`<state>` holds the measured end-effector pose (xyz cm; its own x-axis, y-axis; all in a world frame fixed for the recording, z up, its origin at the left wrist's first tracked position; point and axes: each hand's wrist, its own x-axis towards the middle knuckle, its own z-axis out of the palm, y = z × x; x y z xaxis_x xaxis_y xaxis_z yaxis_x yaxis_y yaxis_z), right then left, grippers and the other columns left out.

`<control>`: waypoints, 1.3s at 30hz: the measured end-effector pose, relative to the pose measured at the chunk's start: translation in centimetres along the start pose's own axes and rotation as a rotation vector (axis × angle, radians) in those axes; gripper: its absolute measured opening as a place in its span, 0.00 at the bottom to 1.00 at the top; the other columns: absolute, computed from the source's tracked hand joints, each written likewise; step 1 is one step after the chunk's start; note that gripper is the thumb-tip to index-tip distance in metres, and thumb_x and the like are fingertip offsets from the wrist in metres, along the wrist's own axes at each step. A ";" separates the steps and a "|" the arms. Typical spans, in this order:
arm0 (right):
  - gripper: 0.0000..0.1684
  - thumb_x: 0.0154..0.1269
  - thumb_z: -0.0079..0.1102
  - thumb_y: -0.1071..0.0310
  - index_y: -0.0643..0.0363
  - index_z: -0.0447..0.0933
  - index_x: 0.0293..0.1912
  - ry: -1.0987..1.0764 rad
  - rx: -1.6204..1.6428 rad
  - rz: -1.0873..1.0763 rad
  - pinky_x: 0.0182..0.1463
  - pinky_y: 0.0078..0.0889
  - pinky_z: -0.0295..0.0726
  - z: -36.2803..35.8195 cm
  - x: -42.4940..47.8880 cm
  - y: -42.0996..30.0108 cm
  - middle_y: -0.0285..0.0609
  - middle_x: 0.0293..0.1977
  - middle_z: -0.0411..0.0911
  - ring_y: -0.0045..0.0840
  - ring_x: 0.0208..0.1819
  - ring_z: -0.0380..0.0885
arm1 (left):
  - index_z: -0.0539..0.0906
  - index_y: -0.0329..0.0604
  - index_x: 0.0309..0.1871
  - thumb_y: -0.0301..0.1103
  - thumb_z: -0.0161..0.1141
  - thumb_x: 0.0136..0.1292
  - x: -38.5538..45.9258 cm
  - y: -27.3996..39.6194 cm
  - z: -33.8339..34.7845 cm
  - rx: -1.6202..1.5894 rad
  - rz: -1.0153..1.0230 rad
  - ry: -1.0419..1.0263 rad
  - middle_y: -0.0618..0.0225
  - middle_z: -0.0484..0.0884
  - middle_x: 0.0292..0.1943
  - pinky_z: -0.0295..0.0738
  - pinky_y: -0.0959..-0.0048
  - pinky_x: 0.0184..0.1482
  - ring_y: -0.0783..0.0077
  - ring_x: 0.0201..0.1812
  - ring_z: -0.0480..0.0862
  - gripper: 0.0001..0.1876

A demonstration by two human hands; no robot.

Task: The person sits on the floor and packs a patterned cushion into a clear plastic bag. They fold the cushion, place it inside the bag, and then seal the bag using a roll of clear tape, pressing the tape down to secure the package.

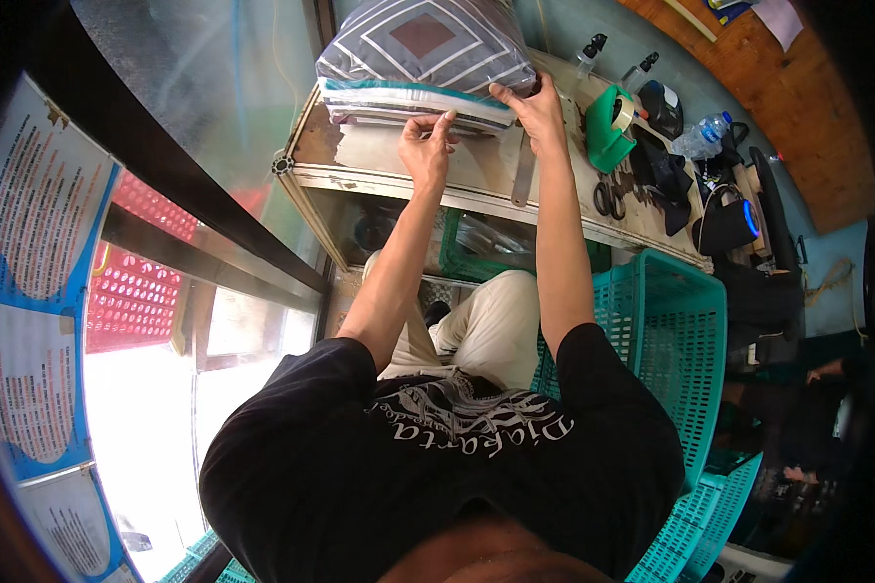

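A stack of folded patterned fabric in clear plastic wrapping (423,51) lies on the bench, grey with white lines and a brown diamond on top. My right hand (538,113) holds the stack's near right corner, with the thumb on top and the fingers partly hidden beyond the edge. At the front edge of the stack is my left hand (430,142), its thumb and index finger pinched at the edge of the wrapping; whether film is between them is too small to tell. A metal ruler (523,178) lies under my right forearm.
Right of the stack on the bench (481,164) are a green tape dispenser (607,138), black scissors (609,200), spray bottles, a plastic water bottle (702,136) and a speaker (729,224). Green plastic baskets (682,321) stand at my right. A glass panel rises at left. Another person's arm shows far right.
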<state>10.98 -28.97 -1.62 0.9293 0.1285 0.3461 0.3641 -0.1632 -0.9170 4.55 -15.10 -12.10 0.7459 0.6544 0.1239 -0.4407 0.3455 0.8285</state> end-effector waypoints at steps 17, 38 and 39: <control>0.50 0.42 0.88 0.50 0.70 0.72 0.56 0.058 -0.037 -0.072 0.56 0.32 0.79 0.0 -0.1 0.9 0.51 0.49 0.84 0.31 0.50 0.82 | 0.75 0.30 0.29 0.41 0.74 0.62 0.9 2.0 -2.3 0.692 -0.044 -0.218 0.59 0.81 0.20 0.79 0.70 0.17 0.66 0.18 0.85 0.23; 0.22 0.70 0.67 0.55 0.58 0.80 0.55 0.548 -0.108 0.026 0.36 0.23 0.77 -16.3 -2.2 6.5 0.37 0.42 0.84 0.20 0.38 0.80 | 0.83 0.37 0.37 0.47 0.62 0.73 -3.5 4.4 3.9 0.613 -0.273 -1.107 0.68 0.86 0.28 0.79 0.76 0.30 0.79 0.29 0.83 0.19; 0.22 0.70 0.67 0.53 0.59 0.81 0.53 0.647 -0.197 0.033 0.33 0.23 0.76 -18.7 -1.6 8.7 0.36 0.38 0.83 0.19 0.34 0.78 | 0.83 0.37 0.38 0.46 0.63 0.72 -4.4 4.1 6.5 0.641 -0.218 -1.204 0.68 0.86 0.28 0.79 0.76 0.31 0.79 0.29 0.84 0.18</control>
<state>13.84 -48.89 -6.45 0.7676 -0.4808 0.4237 0.2819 -0.3404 -0.8970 2.73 -20.88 -5.71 0.8816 -0.4651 0.0797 -0.2009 -0.2172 0.9552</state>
